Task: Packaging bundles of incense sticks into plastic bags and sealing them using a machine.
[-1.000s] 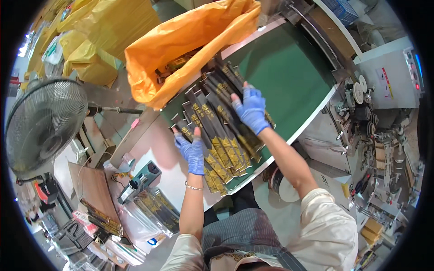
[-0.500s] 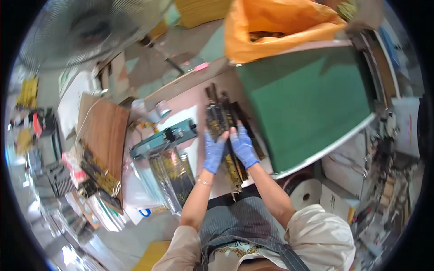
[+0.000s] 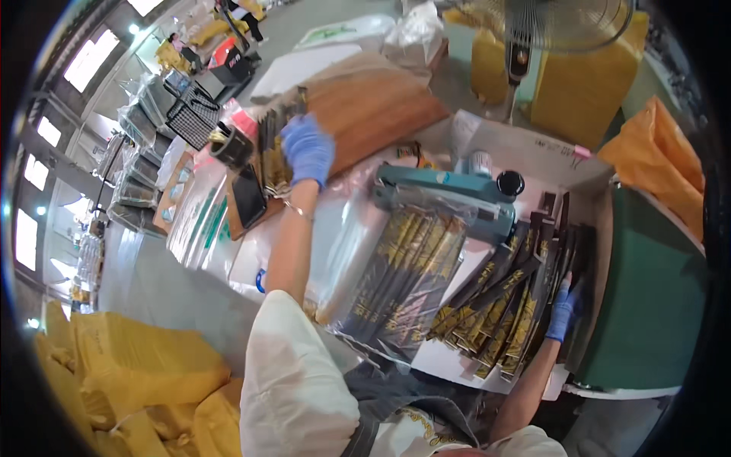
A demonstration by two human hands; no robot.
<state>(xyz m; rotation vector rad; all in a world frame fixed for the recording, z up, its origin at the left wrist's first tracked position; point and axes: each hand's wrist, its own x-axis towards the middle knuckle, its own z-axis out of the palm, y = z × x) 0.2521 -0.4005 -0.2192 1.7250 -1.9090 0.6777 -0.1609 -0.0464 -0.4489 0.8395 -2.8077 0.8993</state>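
Observation:
My left hand (image 3: 308, 148), in a blue glove, reaches far to the left and grips a bundle of long dark packets with gold print (image 3: 272, 145), held over a brown board (image 3: 381, 107). My right hand (image 3: 563, 308), also gloved in blue, rests with its fingers on the right edge of a fanned pile of the same dark-and-gold packets (image 3: 502, 305) on the white table (image 3: 449, 358). Between my arms lies a clear plastic bag filled with packets (image 3: 403, 274).
A teal heat sealer (image 3: 449, 194) stands behind the bag. A green belt surface (image 3: 647, 305) and an orange bag (image 3: 659, 152) are at the right. A tape roll (image 3: 228, 145), a fan (image 3: 556, 23) and yellow sacks (image 3: 129, 381) surround the table.
My view has swung left. My left hand has carried a bundle of packets away from the pile to the brown board. My right hand stays at the pile.

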